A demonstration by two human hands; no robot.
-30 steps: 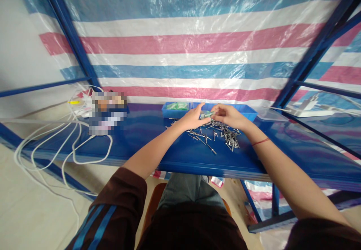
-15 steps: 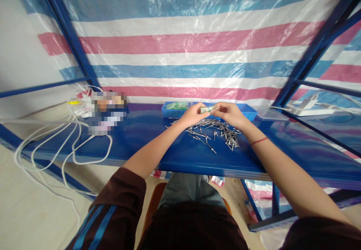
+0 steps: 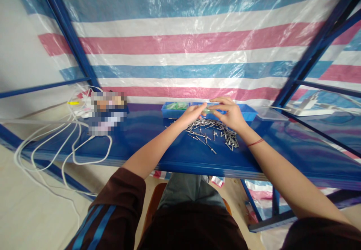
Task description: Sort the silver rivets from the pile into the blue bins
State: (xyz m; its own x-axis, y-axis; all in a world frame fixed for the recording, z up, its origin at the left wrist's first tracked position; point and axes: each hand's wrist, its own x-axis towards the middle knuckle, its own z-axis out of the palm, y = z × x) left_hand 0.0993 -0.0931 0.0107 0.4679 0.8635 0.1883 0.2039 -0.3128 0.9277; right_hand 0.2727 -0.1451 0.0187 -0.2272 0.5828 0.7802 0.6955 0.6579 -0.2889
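My left hand (image 3: 193, 115) and my right hand (image 3: 229, 113) meet over the far middle of the blue bench (image 3: 175, 152). Both pinch a small green part (image 3: 207, 110) between their fingertips, held just above the near edge of a blue tray (image 3: 248, 111). Below my hands lies a loose pile of small metal rivets (image 3: 217, 131) spread on the bench top. A second blue tray (image 3: 172, 110) with green parts in it sits to the left of the first.
White cables (image 3: 56, 144) loop over the bench's left end and hang to the floor. A blurred-out object (image 3: 107, 112) stands at the back left. A clear plastic lid (image 3: 270, 114) and a white power strip (image 3: 310, 110) lie at the right. Striped tarpaulin hangs behind.
Both hands have moved slightly away from me with the small green part, from above the rivet pile to the edge of the blue tray.
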